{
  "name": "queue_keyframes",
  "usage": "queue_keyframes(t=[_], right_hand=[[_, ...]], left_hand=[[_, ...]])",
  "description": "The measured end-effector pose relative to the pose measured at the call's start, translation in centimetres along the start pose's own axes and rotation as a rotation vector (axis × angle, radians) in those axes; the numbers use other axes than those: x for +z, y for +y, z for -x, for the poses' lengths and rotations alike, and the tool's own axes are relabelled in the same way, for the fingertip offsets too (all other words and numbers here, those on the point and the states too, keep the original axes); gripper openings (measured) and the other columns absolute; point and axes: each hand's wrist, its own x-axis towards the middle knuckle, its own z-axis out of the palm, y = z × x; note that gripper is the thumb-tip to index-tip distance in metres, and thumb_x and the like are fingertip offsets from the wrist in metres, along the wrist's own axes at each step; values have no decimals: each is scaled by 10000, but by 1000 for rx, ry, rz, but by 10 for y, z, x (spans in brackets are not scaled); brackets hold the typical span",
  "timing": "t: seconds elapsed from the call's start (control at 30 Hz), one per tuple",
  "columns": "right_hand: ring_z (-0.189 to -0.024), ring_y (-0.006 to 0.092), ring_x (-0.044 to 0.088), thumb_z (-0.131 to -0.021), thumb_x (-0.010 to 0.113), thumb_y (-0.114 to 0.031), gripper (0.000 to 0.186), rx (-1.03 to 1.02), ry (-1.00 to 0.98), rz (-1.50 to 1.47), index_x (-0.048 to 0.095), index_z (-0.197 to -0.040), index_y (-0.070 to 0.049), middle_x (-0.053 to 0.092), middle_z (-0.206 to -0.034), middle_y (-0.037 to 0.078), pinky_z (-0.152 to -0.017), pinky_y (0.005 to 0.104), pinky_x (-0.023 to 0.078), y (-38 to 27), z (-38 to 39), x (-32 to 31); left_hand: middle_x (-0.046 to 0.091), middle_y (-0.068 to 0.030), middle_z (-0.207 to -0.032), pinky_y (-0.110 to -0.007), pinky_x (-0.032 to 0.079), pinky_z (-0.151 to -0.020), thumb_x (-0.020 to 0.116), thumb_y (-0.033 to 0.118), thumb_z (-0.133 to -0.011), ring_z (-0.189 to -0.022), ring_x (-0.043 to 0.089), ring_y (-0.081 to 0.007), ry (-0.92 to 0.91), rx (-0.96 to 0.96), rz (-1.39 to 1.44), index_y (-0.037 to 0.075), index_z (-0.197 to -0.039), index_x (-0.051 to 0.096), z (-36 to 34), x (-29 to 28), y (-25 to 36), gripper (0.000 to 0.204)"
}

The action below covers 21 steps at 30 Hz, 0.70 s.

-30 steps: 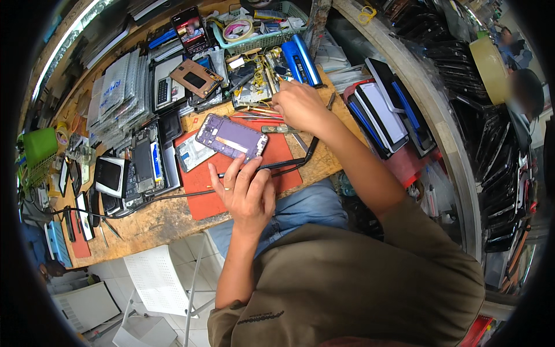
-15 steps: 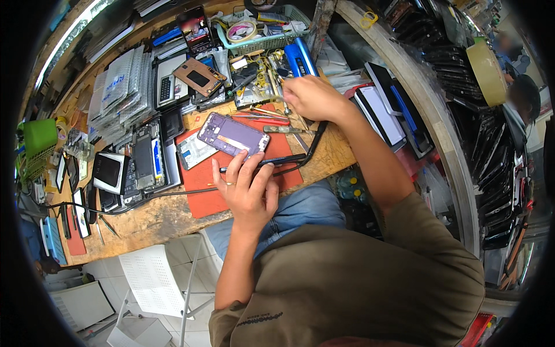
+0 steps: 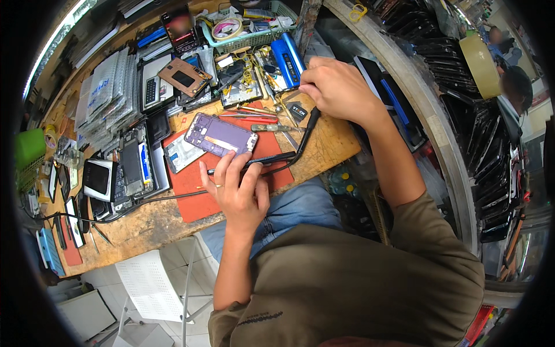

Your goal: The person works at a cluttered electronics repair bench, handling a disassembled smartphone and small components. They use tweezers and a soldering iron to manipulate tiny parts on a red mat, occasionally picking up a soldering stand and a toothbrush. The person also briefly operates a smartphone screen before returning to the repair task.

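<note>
A purple phone frame (image 3: 225,136) lies tilted on a red-orange mat (image 3: 196,205), partly over a silver phone part (image 3: 182,153). My left hand (image 3: 238,188) rests its outstretched fingertips at the frame's near edge. Beneath those fingers runs a slim black pen-like tool (image 3: 274,158), and a thick black cable handle (image 3: 310,122) lies to its right. Over the right end of the bench, my right hand (image 3: 340,89) is closed, thumb and fingers drawn together. What it holds, if anything, is hidden. Near it are a small black square piece (image 3: 297,111) and several screwdrivers and tweezers (image 3: 251,114).
A blue cylindrical object (image 3: 288,61) stands behind the tools, beside a green basket (image 3: 243,41) of supplies. Bubble-wrapped packs (image 3: 104,89), a brown phone back (image 3: 184,76) and an opened device (image 3: 137,159) crowd the left. A cable (image 3: 144,201) crosses the bench's front.
My right hand has moved right, away from the screwdrivers, and the small black square piece now shows beside it. My left hand stays at the phone frame. The whole view has shifted slightly.
</note>
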Motion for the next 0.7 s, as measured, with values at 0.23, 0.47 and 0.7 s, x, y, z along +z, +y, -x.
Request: queue_keyframes(t=[0.23,0.47,0.7], right_hand=[[-981,407,722,-957,737,-203,189,45,-40,31,807,-946,-28,721,-985,181,-863,527,568,2,8,2],[-945,366,713,-976,732,-166,158,131,-104,-52,790,-992,-20,697,-1003,155,-866,489,559,20,48,6],[-947,105,677,-1058,738,-93,134,336,395,-1229,705,-1138,9,705,-1017,46,-821,268,545,-12,82,37]], left_hand=[[737,-63,-1324,-676,169,-1314,714,39,-825,-1388,604,-340,-18,18,32,145,-1141,738,2,-5,-1,334],[733,-45,-1284,-676,173,-1312,717,46,-816,-1359,616,-328,-16,-1,21,155,-1106,737,-1,-3,1,310],[734,-43,-1268,-673,149,-1315,720,50,-879,-1381,603,-333,-32,-35,-1,124,-1126,711,-5,1,2,258]])
